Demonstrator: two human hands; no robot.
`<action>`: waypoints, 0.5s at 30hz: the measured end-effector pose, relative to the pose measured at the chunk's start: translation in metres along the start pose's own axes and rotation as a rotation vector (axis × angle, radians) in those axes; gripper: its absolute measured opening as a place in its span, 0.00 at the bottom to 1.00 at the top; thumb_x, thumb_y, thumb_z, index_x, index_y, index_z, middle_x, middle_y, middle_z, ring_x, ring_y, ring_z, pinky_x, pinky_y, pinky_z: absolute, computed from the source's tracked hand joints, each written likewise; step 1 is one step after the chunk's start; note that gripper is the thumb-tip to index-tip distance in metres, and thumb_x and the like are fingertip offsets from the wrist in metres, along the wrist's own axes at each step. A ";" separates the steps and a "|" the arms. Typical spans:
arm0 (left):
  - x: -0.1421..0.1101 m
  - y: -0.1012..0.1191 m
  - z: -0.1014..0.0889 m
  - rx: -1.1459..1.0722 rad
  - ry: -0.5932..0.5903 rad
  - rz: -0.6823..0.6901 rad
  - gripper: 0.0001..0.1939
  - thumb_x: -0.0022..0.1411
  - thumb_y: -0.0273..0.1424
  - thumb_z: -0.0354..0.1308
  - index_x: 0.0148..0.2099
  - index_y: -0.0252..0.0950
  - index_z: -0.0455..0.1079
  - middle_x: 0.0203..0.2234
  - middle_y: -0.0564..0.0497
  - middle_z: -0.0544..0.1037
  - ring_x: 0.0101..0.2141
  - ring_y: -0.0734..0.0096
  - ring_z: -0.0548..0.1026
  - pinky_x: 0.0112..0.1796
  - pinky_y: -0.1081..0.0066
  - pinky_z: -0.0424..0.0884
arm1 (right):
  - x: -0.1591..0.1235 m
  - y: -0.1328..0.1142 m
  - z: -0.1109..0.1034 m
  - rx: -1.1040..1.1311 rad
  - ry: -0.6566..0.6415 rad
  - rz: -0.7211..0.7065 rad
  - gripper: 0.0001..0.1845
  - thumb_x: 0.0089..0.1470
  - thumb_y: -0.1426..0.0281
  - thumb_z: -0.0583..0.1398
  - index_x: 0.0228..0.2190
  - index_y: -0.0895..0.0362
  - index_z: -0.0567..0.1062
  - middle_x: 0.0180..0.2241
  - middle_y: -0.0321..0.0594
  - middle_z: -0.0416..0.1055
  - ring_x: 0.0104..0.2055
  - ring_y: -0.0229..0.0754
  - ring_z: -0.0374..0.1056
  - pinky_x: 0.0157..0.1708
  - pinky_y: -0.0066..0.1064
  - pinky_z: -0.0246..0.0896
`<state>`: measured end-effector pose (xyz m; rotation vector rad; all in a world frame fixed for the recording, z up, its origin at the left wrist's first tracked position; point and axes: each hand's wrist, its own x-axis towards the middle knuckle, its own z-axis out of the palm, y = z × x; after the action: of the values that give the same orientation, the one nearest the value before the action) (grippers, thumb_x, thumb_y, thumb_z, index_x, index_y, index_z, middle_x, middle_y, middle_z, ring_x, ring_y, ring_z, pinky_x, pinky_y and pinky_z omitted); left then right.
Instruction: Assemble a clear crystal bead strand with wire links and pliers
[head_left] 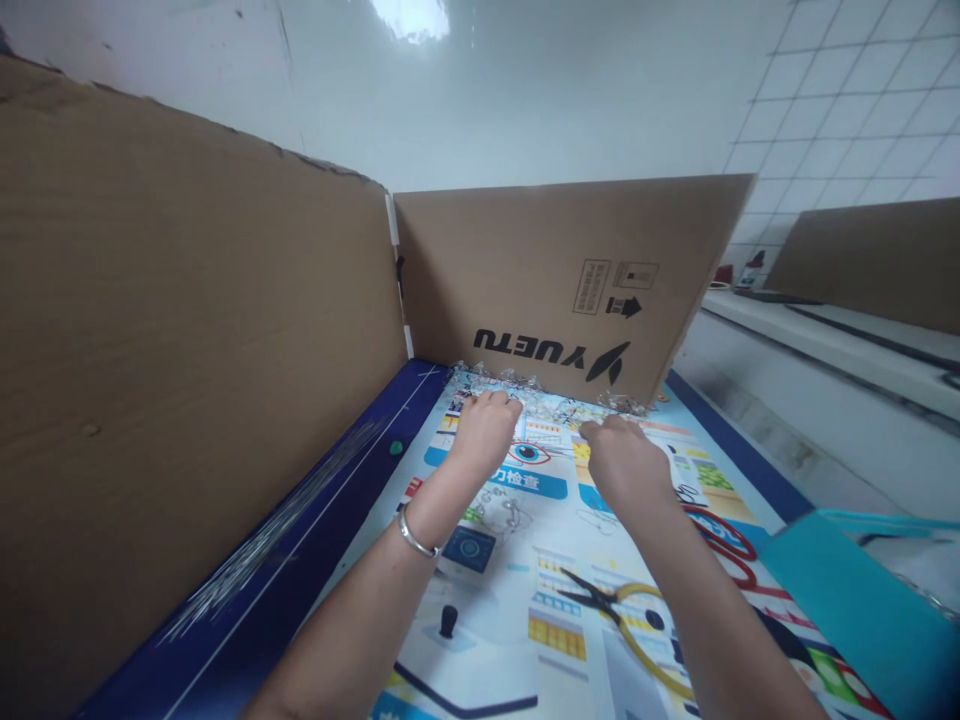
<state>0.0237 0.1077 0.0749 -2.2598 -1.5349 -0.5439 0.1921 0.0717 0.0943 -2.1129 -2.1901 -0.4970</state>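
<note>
My left hand [486, 428], with a silver bangle [415, 536] on its wrist, reaches forward over the printed sheet. Its fingers are curled closed, and what they hold is hidden. To its right, my right hand [628, 462] is also closed, thumb and fingertips pressed together on something too small to name. Beyond both hands lies a row of small clear, wiry pieces [525, 382]. Nearer to me, a loose clear strand [504, 512] rests on the sheet. Pliers with yellow handles [646, 655] lie beside my right forearm, their dark jaws apart.
A cardboard panel [480, 260] stands at the back, another cardboard wall [202, 330] along the left. Thin silver wires [274, 545] lie on the dark blue border, near a small green piece [396, 448]. At right are a teal container [855, 610] and a white ledge [840, 340] with a bottle [751, 270].
</note>
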 end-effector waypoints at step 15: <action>-0.001 0.001 0.000 0.004 0.008 -0.025 0.09 0.60 0.21 0.48 0.38 0.35 0.68 0.34 0.46 0.72 0.38 0.62 0.68 0.38 0.65 0.64 | 0.001 0.000 0.000 0.011 -0.018 0.018 0.17 0.51 0.81 0.51 0.39 0.55 0.73 0.36 0.48 0.67 0.42 0.48 0.64 0.27 0.28 0.55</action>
<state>0.0246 0.1067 0.0744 -2.2354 -1.5615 -0.5553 0.1924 0.0724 0.0950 -2.1380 -2.1768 -0.4657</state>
